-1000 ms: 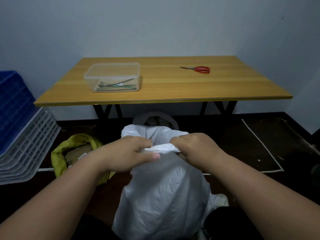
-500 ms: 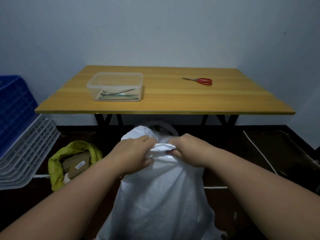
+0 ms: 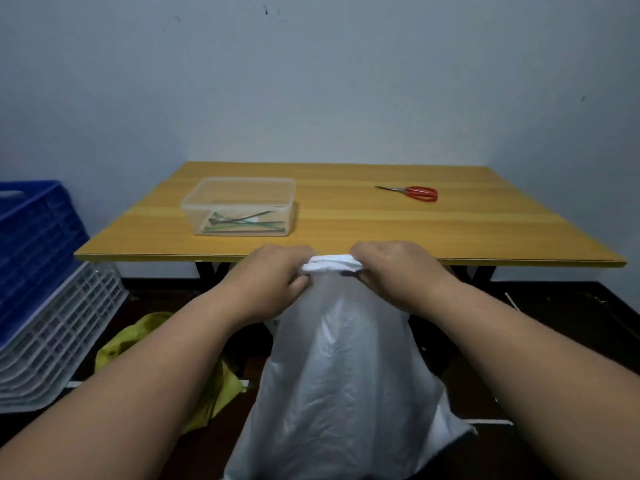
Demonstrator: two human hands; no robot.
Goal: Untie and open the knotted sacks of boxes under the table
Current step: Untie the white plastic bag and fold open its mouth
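While both hands grip its gathered neck, the white sack hangs between them in front of the table.
Left hand and right hand each clench the bunched top; advisable to pull evenly outward. Material is thin, creased, glossy woven plastic; a crumpled yellow sack lies below the left forearm.

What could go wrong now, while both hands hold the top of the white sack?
1. Both the left hand and the right hand grip the bunched top of the white sack; a hard pull might tear the thin material.
2. The sack's top is held up near the table edge; if the grip slips, the sack may drop and tip over beside the yellow sack.
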